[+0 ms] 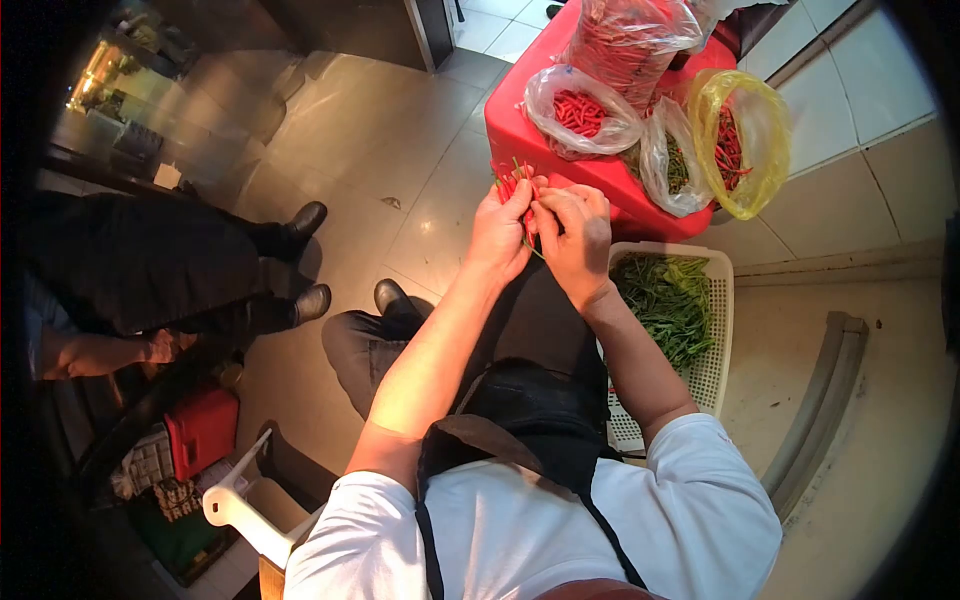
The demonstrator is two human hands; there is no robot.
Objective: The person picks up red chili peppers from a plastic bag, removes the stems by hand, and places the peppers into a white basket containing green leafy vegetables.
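My left hand (498,228) is closed around a small bunch of red chili peppers (511,185), with some green stems sticking out. Close beside it, my right hand (576,236) pinches at the same bunch with thumb and fingers; exactly which pepper or stem it grips is partly hidden. Both hands are above my lap, just in front of a red plastic surface (508,115). On that surface stand a clear bag of red chilies (580,114), a bag with green chilies (676,166) and a yellow bag (768,150) holding longer red chilies.
A large clear bag of red chilies (630,50) stands at the back. By my right leg is a white basket (722,300) of green, leafy or long vegetables (665,310). Another person in dark clothes (150,260) is at left. A red box (202,432) lies lower left.
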